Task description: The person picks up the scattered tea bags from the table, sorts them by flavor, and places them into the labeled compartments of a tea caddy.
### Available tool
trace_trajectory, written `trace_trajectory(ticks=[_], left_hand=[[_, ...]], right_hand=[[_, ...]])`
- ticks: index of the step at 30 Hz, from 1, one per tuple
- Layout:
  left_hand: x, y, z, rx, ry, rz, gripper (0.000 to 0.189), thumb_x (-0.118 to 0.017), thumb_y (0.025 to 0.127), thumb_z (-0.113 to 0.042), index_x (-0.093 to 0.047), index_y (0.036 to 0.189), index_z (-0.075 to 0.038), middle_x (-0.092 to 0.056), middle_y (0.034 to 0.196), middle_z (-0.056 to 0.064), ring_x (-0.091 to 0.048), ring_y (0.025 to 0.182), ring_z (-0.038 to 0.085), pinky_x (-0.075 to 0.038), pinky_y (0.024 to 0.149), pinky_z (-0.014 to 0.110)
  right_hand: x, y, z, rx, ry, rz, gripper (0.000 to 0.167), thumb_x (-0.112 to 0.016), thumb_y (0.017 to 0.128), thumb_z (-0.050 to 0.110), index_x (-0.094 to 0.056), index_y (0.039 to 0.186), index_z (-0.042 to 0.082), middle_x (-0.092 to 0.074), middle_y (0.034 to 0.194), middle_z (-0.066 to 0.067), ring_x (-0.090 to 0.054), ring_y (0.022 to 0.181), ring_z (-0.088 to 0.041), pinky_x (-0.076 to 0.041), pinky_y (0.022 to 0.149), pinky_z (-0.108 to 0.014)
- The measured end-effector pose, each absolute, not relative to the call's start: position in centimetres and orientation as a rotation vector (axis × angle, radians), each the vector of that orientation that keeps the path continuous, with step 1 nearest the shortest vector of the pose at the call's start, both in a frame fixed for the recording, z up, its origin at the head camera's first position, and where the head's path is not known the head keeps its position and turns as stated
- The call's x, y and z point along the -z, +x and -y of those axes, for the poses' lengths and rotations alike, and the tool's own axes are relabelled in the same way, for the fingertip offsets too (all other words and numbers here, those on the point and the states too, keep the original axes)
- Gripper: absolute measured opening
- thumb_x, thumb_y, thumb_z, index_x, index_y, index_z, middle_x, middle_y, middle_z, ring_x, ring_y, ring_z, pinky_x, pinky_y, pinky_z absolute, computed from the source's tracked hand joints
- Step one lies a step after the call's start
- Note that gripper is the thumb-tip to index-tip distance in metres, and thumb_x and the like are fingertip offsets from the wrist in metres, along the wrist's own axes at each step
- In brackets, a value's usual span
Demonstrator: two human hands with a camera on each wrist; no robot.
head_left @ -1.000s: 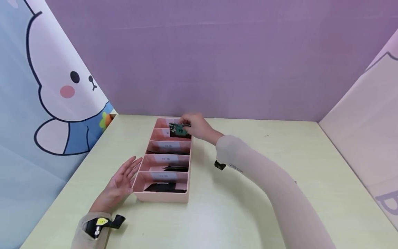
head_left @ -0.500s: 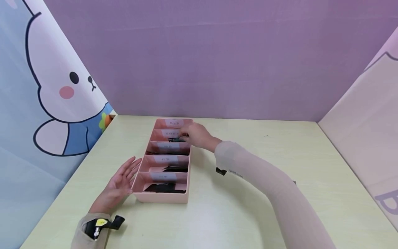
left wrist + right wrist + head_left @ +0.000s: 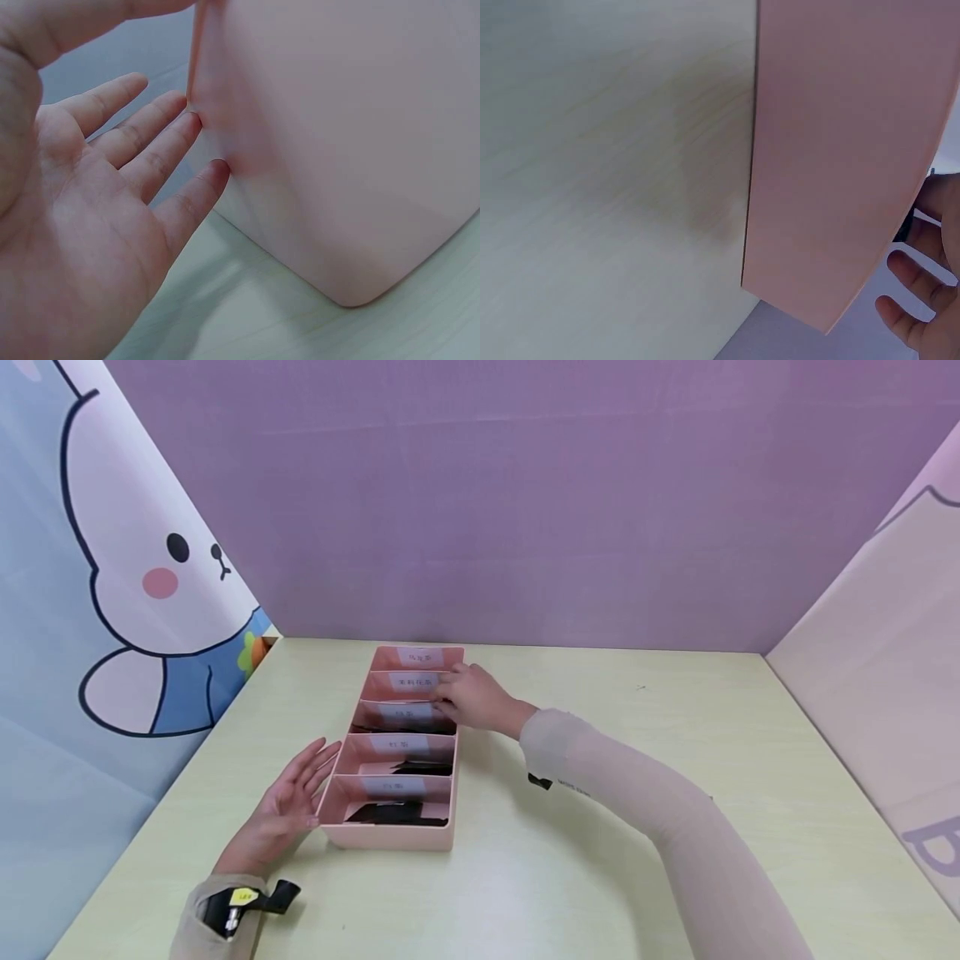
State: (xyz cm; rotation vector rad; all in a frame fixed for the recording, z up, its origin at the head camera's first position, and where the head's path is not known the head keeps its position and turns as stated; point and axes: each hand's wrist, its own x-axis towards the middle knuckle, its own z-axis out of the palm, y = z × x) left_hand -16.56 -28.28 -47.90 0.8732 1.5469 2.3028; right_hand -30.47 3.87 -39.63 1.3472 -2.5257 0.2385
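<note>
A long pink divided box (image 3: 387, 837) stands on the table, its compartments in a row running away from the person. Paper labels in Chinese characters line the compartments. My left hand (image 3: 288, 802) is at the box's near left side; in the left wrist view the spread fingers (image 3: 180, 199) touch its wall. Over the right rim reaches my right hand (image 3: 476, 700), fingers curled down by the second and third compartments from the back. Between its thumb and finger, the right wrist view shows part of a dark tea sachet (image 3: 904, 226); the rest is hidden behind the wall.
Black sachets (image 3: 397, 812) lie in the nearest compartment, and more dark sachets (image 3: 423, 767) in the one behind it. A purple backdrop (image 3: 600, 527) rises at the table's (image 3: 637, 860) far edge. Printed cloths hang at both sides.
My right hand has lowered the green-patterned sachet from above the back compartments down into the box and shifted slightly nearer, so the sachet drops from the head view. My left hand stays put.
</note>
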Motion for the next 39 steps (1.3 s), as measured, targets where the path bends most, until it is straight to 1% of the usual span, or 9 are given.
trace_trajectory(ticks=[2, 7, 14, 16, 21, 23, 30, 35, 39], left_hand=[[47.9, -16.6, 28.3, -2.306, 0.883, -1.536, 0.098, -0.055, 0.083, 0.024, -0.003, 0.16, -0.006, -0.016, 0.165, 0.007, -0.025, 0.147, 0.011, -0.025, 0.116, 0.022], [47.9, -16.6, 28.3, -2.3, 0.91, -1.538, 0.095, -0.054, 0.084, 0.023, -0.004, 0.16, -0.006, -0.018, 0.165, 0.006, -0.025, 0.147, 0.011, -0.025, 0.115, 0.022], [47.7, -16.4, 28.2, -2.3, 0.884, -1.562, 0.097, -0.054, 0.083, 0.024, -0.002, 0.159, -0.004, -0.022, 0.164, 0.003, -0.026, 0.147, 0.011, -0.026, 0.115, 0.022], [47.7, -16.4, 28.2, -2.302, 0.886, -1.552, 0.096, -0.054, 0.083, 0.024, -0.003, 0.159, -0.005, -0.023, 0.164, 0.003, -0.026, 0.147, 0.011, -0.026, 0.115, 0.022], [47.7, -16.5, 28.2, -2.291, 0.964, -1.527, 0.095, -0.053, 0.084, 0.024, -0.002, 0.159, -0.004, -0.02, 0.164, 0.005, -0.024, 0.148, 0.012, -0.026, 0.115, 0.022], [47.8, -16.5, 28.2, -2.29, 0.964, -1.528, 0.095, -0.053, 0.084, 0.024, -0.002, 0.159, -0.004, -0.019, 0.165, 0.006, -0.024, 0.148, 0.012, -0.026, 0.115, 0.022], [47.8, -16.5, 28.3, -2.292, 0.814, -1.58, 0.098, -0.054, 0.083, 0.025, -0.003, 0.16, -0.009, -0.012, 0.166, 0.008, -0.025, 0.147, 0.01, -0.026, 0.115, 0.023], [48.0, -16.4, 28.4, -2.293, 0.834, -1.561, 0.098, -0.053, 0.083, 0.025, -0.002, 0.16, -0.008, -0.017, 0.165, 0.004, -0.025, 0.147, 0.01, -0.026, 0.115, 0.023], [48.1, -16.6, 28.4, -2.307, 0.874, -1.525, 0.098, -0.054, 0.083, 0.024, -0.001, 0.16, -0.006, -0.016, 0.166, 0.007, -0.025, 0.147, 0.012, -0.025, 0.116, 0.024]], right_hand=[[39.7, -30.3, -3.9, -0.151, 1.331, 2.528, 0.019, -0.064, 0.097, 0.024, -0.077, 0.108, 0.015, -0.07, 0.101, -0.001, -0.055, 0.09, -0.022, -0.049, 0.073, -0.038], [39.8, -29.9, -4.1, -0.023, 1.319, 2.523, 0.022, -0.061, 0.098, 0.027, -0.075, 0.112, 0.017, -0.067, 0.108, -0.002, -0.053, 0.094, -0.023, -0.048, 0.077, -0.04], [39.9, -29.9, -4.2, 0.002, 1.323, 2.526, 0.026, -0.06, 0.098, 0.03, -0.073, 0.116, 0.016, -0.066, 0.113, -0.003, -0.052, 0.097, -0.023, -0.048, 0.08, -0.04], [39.8, -29.8, -4.3, 0.007, 1.32, 2.525, 0.027, -0.061, 0.098, 0.03, -0.073, 0.116, 0.016, -0.066, 0.116, -0.003, -0.053, 0.099, -0.023, -0.049, 0.081, -0.04], [39.5, -29.3, -4.7, 0.014, 1.33, 2.524, 0.028, -0.06, 0.099, 0.031, -0.072, 0.118, 0.015, -0.065, 0.12, -0.004, -0.053, 0.102, -0.024, -0.049, 0.082, -0.041], [39.3, -29.0, -5.1, 0.001, 1.341, 2.526, 0.028, -0.06, 0.098, 0.03, -0.072, 0.118, 0.014, -0.064, 0.12, -0.005, -0.053, 0.103, -0.025, -0.049, 0.083, -0.042], [39.0, -27.7, -7.5, -0.021, 1.376, 2.501, 0.025, -0.063, 0.097, 0.029, -0.071, 0.112, 0.011, -0.065, 0.108, -0.005, -0.055, 0.1, -0.026, -0.048, 0.082, -0.042], [39.0, -27.1, -9.1, -0.06, 1.394, 2.493, 0.026, -0.064, 0.096, 0.027, -0.071, 0.116, 0.013, -0.066, 0.11, -0.004, -0.056, 0.101, -0.025, -0.049, 0.082, -0.042], [39.1, -26.7, -10.2, -0.095, 1.38, 2.501, 0.024, -0.065, 0.095, 0.027, -0.071, 0.115, 0.013, -0.066, 0.109, -0.003, -0.056, 0.102, -0.025, -0.049, 0.082, -0.042]])
